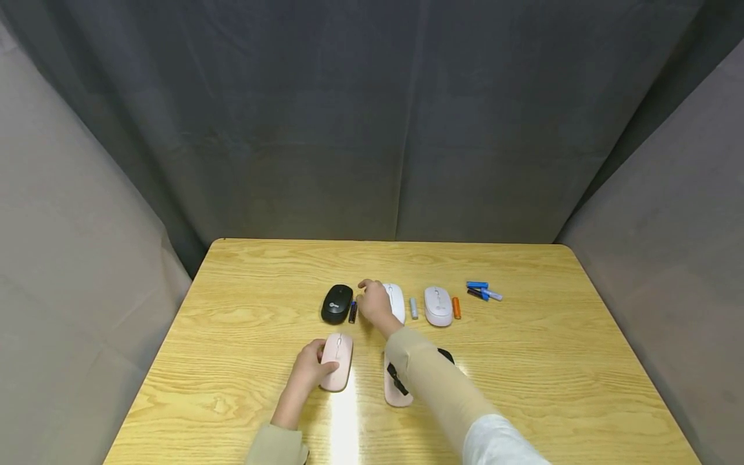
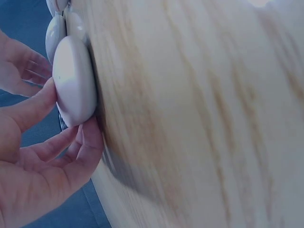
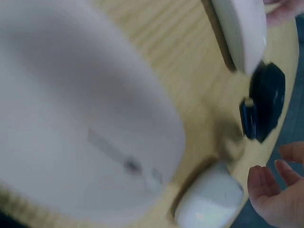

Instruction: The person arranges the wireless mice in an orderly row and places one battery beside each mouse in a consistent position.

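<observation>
Behind R hand, pt-hidden wht mouse

Booth-like space: dark drape behind, pale side drapes, wood-grain table.

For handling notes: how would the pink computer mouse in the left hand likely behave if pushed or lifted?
The pink computer mouse is probably stiff, as its smooth shell looks like plastic. Its low shape suggests sliding rather than rolling or tipping. Rounded sides might slip slightly in the left hand.
</observation>
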{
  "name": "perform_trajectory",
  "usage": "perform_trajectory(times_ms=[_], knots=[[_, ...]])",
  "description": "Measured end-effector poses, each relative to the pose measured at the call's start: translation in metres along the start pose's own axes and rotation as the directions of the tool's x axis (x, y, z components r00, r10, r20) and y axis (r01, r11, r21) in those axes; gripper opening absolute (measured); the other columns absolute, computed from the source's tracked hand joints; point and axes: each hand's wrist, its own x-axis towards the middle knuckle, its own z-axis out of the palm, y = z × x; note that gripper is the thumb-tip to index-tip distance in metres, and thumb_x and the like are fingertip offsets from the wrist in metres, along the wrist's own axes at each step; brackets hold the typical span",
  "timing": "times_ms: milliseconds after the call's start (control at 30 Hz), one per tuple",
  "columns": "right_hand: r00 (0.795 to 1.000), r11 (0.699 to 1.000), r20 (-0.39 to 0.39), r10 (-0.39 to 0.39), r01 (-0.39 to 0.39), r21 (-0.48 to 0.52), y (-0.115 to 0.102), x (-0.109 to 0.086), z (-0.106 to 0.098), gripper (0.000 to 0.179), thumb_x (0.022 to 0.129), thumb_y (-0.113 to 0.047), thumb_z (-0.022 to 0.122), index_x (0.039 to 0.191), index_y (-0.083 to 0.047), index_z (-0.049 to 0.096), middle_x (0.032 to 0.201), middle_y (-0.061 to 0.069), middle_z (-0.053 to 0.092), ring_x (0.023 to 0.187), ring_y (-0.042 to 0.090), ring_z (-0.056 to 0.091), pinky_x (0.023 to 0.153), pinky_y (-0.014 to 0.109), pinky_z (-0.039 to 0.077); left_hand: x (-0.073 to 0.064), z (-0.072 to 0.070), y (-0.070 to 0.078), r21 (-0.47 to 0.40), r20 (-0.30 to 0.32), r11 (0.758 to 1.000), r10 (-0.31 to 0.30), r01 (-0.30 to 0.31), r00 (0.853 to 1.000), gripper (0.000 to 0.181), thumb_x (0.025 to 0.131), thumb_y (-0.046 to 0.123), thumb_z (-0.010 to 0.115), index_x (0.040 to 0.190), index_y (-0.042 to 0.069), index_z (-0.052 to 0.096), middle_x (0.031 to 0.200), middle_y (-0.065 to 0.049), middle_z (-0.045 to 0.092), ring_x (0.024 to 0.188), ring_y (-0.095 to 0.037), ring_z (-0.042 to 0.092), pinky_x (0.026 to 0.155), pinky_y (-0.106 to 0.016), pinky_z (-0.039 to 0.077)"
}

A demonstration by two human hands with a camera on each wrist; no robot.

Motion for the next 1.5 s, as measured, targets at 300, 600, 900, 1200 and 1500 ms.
perform_trajectory(times_ms=[300, 600, 900, 1200, 1500], knots=[[0.997, 0.993, 0.022, -0.075, 0.077, -0.094, 0.024, 0.004, -0.048, 0.036, 0.087, -0.011, 0.058, 0.122, -0.005, 0.053, 0.114, 0.016, 0.054, 0.095, 0.027, 0.056, 0.077, 0.035, 0.049, -0.001, -0.001, 0.004, 0.004, 0.002, 1.0, -0.02, 0.02, 1.0, 0.052, 0.075, 0.003, 0.071, 0.12, -0.011, 0.049, 0.078, -0.011, 0.052, 0.069, -0.018, 0.049, 0.059, -0.029, 0.046], [0.986, 0.958, -0.105, -0.13, 0.098, -0.271, 0.083, 0.017, -0.088, 0.043, 0.086, -0.013, 0.058, 0.128, -0.007, 0.047, 0.126, 0.02, 0.046, 0.115, 0.036, 0.044, 0.094, 0.05, 0.037, 0.0, 0.0, 0.002, 0.01, -0.001, 0.999, -0.03, 0.03, 1.0, 0.052, 0.075, 0.003, 0.071, 0.12, -0.01, 0.05, 0.076, -0.009, 0.051, 0.069, -0.018, 0.048, 0.059, -0.029, 0.045], [0.991, 0.943, -0.125, -0.054, 0.01, -0.332, 0.139, 0.018, -0.114, 0.049, 0.087, -0.014, 0.057, 0.133, -0.007, 0.041, 0.132, 0.024, 0.037, 0.12, 0.043, 0.036, 0.092, 0.056, 0.034, 0.001, -0.002, 0.002, 0.024, -0.007, 0.999, -0.042, 0.042, 0.999, 0.052, 0.075, 0.003, 0.071, 0.12, -0.01, 0.049, 0.078, -0.009, 0.052, 0.07, -0.019, 0.05, 0.06, -0.03, 0.046], [0.994, 0.954, -0.107, 0.021, -0.052, -0.295, 0.176, 0.003, -0.126, 0.049, 0.086, -0.006, 0.054, 0.133, 0.0, 0.038, 0.128, 0.029, 0.036, 0.115, 0.046, 0.037, 0.087, 0.056, 0.038, 0.001, -0.003, 0.003, 0.015, -0.012, 0.999, -0.049, 0.049, 0.999, 0.051, 0.075, 0.003, 0.071, 0.12, -0.009, 0.05, 0.077, -0.008, 0.052, 0.07, -0.019, 0.051, 0.06, -0.03, 0.046], [0.995, 0.952, -0.026, 0.101, -0.104, -0.289, 0.188, -0.004, -0.133, 0.047, 0.09, -0.008, 0.05, 0.132, 0.003, 0.034, 0.123, 0.027, 0.035, 0.114, 0.044, 0.035, 0.092, 0.055, 0.035, 0.001, -0.003, 0.001, 0.017, -0.001, 0.999, -0.043, 0.043, 0.999, 0.05, 0.076, 0.004, 0.071, 0.12, -0.009, 0.05, 0.077, -0.008, 0.051, 0.07, -0.018, 0.05, 0.059, -0.03, 0.045]])
